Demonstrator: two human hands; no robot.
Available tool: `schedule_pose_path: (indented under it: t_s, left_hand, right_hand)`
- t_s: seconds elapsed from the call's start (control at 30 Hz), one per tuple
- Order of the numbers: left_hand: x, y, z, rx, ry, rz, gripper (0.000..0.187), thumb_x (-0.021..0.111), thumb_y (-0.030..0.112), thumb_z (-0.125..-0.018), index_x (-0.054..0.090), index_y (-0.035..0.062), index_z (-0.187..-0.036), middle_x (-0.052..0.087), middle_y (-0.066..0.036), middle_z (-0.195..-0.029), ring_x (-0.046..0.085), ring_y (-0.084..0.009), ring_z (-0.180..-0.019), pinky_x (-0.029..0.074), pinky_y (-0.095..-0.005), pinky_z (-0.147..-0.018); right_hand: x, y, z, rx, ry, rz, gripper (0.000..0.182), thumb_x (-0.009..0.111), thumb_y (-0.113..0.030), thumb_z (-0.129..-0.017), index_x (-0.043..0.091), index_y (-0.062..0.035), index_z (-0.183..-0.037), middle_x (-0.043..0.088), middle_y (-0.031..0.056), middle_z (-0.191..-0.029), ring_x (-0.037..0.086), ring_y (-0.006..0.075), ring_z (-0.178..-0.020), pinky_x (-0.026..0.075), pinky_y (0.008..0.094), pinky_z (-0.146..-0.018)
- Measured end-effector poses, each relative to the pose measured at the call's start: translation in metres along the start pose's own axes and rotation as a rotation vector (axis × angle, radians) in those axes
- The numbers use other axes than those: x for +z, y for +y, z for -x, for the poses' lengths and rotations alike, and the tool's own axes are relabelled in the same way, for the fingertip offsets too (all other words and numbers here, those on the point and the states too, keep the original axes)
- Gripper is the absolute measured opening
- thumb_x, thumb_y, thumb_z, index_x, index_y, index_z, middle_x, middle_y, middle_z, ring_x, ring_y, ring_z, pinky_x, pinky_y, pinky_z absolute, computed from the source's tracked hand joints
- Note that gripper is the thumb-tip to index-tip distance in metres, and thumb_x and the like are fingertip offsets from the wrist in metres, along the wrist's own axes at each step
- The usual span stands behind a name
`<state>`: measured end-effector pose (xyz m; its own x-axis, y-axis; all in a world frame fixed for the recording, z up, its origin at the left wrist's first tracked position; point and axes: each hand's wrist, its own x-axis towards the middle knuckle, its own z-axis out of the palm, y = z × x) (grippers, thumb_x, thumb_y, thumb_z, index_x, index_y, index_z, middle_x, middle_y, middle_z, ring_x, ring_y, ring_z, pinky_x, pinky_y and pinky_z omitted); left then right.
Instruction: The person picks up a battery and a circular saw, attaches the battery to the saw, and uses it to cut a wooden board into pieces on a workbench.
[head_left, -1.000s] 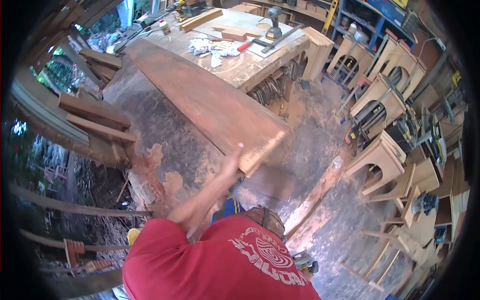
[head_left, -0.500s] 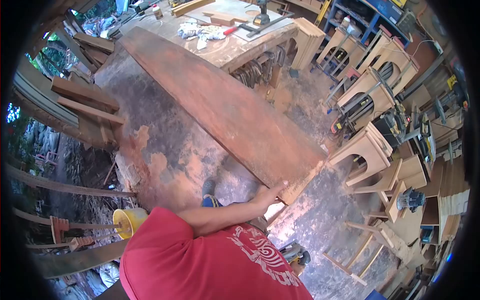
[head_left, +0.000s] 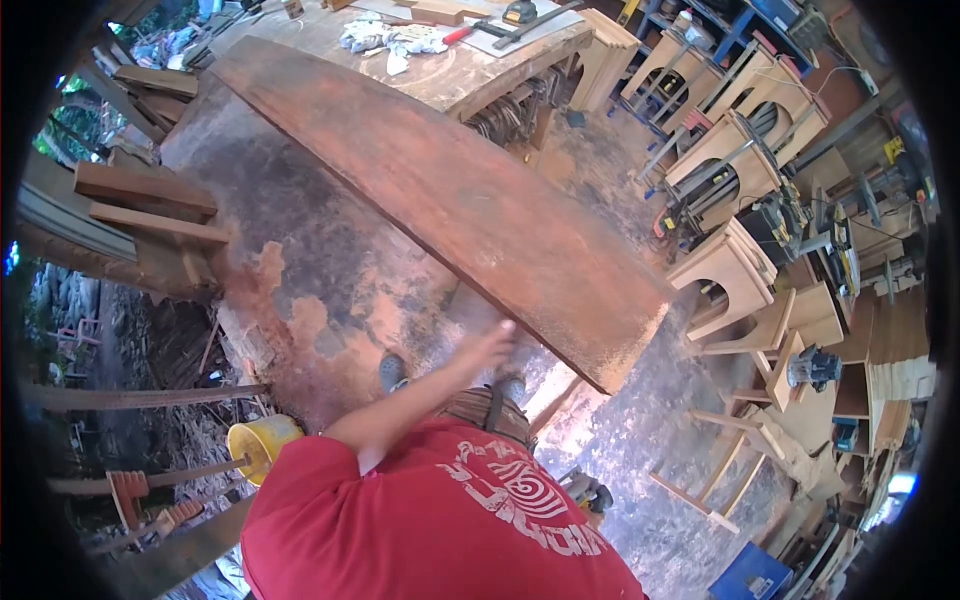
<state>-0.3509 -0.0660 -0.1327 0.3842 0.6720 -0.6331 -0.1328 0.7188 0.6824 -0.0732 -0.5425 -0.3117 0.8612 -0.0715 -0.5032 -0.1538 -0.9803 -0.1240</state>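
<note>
A long, wide wooden board [head_left: 450, 200] stretches diagonally in front of me, its reddish-brown face dusty and its near end pale and rough. My left hand [head_left: 488, 347] is in the air beside the board's near long edge, fingers outstretched and slightly blurred, holding nothing. Low at my right side, a grey-and-black power tool [head_left: 584, 490] shows past my red shirt. My right hand [head_left: 597, 517] is at this tool, mostly hidden by the shirt, with only a small part showing.
A workbench [head_left: 450, 80] with rags [head_left: 395, 38] and a red-handled clamp [head_left: 462, 35] stands beyond the board. Wooden frames with arched cutouts [head_left: 725, 265] line the right. A yellow bucket [head_left: 262, 447] is at left, and a blue box [head_left: 752, 575] lies at lower right. Sawdust covers the floor.
My left hand has come off the board's near end and moved left, clear of its edge. My view has shifted slightly, and the power tool sits a little higher in it.
</note>
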Motion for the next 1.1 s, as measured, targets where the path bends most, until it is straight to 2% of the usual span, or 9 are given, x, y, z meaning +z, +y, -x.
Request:
schedule_pose_path:
  t_s: [0.07,0.1,0.2,0.33,0.4,0.47,0.7,0.87,1.1]
  left_hand:
    - [-0.070,0.007,-0.005,0.137,0.124,-0.073,0.076,0.066,0.052,-0.095,0.042,0.0013,-0.147,0.053,-0.019,-0.139,0.057,-0.0308,-0.123,0.048,-0.0442,-0.101]
    - [-0.108,0.012,-0.006,0.190,0.203,-0.045,0.073,0.065,0.051,-0.095,0.044,0.0015,-0.144,0.054,-0.018,-0.136,0.058,-0.0294,-0.121,0.049,-0.0438,-0.100]
    - [-0.245,0.034,-0.008,0.326,0.389,0.110,0.068,0.062,0.049,-0.097,0.044,0.0020,-0.144,0.053,-0.016,-0.136,0.056,-0.0280,-0.120,0.049,-0.0439,-0.100]
    - [-0.385,0.110,0.015,0.429,0.688,0.281,0.068,0.059,0.046,-0.099,0.040,0.0021,-0.148,0.044,-0.021,-0.152,0.048,-0.0364,-0.137,0.043,-0.0470,-0.110]
    - [-0.437,0.150,0.022,0.517,0.797,0.294,0.069,0.056,0.046,-0.101,0.038,0.0009,-0.150,0.042,-0.022,-0.153,0.045,-0.0382,-0.140,0.039,-0.0483,-0.114]
    - [-0.486,0.192,0.015,0.602,0.831,0.317,0.070,0.055,0.045,-0.102,0.037,-0.0004,-0.151,0.041,-0.022,-0.154,0.043,-0.0387,-0.141,0.038,-0.0488,-0.115]
    - [-0.530,0.369,-0.022,0.858,0.878,0.252,0.079,0.052,0.048,-0.102,0.026,-0.0021,-0.157,0.030,-0.023,-0.161,0.030,-0.0383,-0.150,0.031,-0.0495,-0.120]
    - [-0.607,0.436,-0.045,0.876,0.946,0.430,0.094,0.050,0.058,-0.096,0.014,-0.0009,-0.160,0.019,-0.022,-0.166,0.018,-0.0379,-0.154,0.023,-0.0513,-0.123]
    - [-0.735,0.491,-0.070,0.876,1.080,0.571,0.101,0.052,0.065,-0.090,0.011,0.0081,-0.163,0.007,-0.017,-0.170,0.010,-0.0325,-0.157,0.013,-0.0498,-0.125]
  right_hand:
    - [-0.004,-0.017,0.030,-0.064,-0.031,-0.051,0.073,0.077,-0.057,-0.079,0.064,0.0061,-0.113,0.073,0.0213,-0.100,0.073,0.0354,-0.084,0.058,0.0480,-0.075]
    - [0.026,-0.001,0.026,-0.198,0.278,-0.034,0.061,0.077,-0.050,-0.081,0.067,0.0053,-0.105,0.073,0.0180,-0.089,0.074,0.0311,-0.074,0.058,0.0465,-0.066]
    - [0.029,-0.019,0.055,-0.217,-0.071,-0.237,0.057,0.077,-0.044,-0.082,0.067,0.0063,-0.108,0.073,0.0161,-0.085,0.074,0.0292,-0.070,0.058,0.0447,-0.063]
    - [0.058,-0.045,0.108,0.010,0.020,-0.198,0.049,0.078,-0.036,-0.081,0.068,-0.0005,-0.113,0.073,0.0172,-0.084,0.073,0.0258,-0.065,0.057,0.0422,-0.057]
    - [0.065,-0.069,0.152,0.083,0.054,-0.264,0.043,0.064,0.000,-0.076,0.055,0.0014,-0.118,0.065,0.0174,-0.081,0.067,0.0283,-0.060,0.055,0.0430,-0.047]
    - [0.054,-0.117,0.223,0.122,-0.037,-0.443,0.042,0.064,0.003,-0.075,0.054,0.0014,-0.116,0.063,0.0166,-0.079,0.066,0.0292,-0.059,0.056,0.0437,-0.044]
    - [0.120,-0.125,0.279,0.284,-0.113,-0.538,0.033,0.063,0.006,-0.078,0.057,0.0021,-0.111,0.061,0.0167,-0.076,0.063,0.0268,-0.055,0.055,0.0429,-0.044]
    - [0.189,-0.147,0.294,0.300,-0.045,-0.458,0.035,0.064,0.006,-0.077,0.057,0.0051,-0.111,0.063,0.0177,-0.075,0.065,0.0298,-0.057,0.053,0.0444,-0.043]
    - [0.199,-0.206,0.353,0.236,-0.054,-0.591,0.027,0.061,0.004,-0.078,0.056,-0.0005,-0.104,0.060,0.0128,-0.071,0.061,0.0257,-0.051,0.051,0.0407,-0.043]
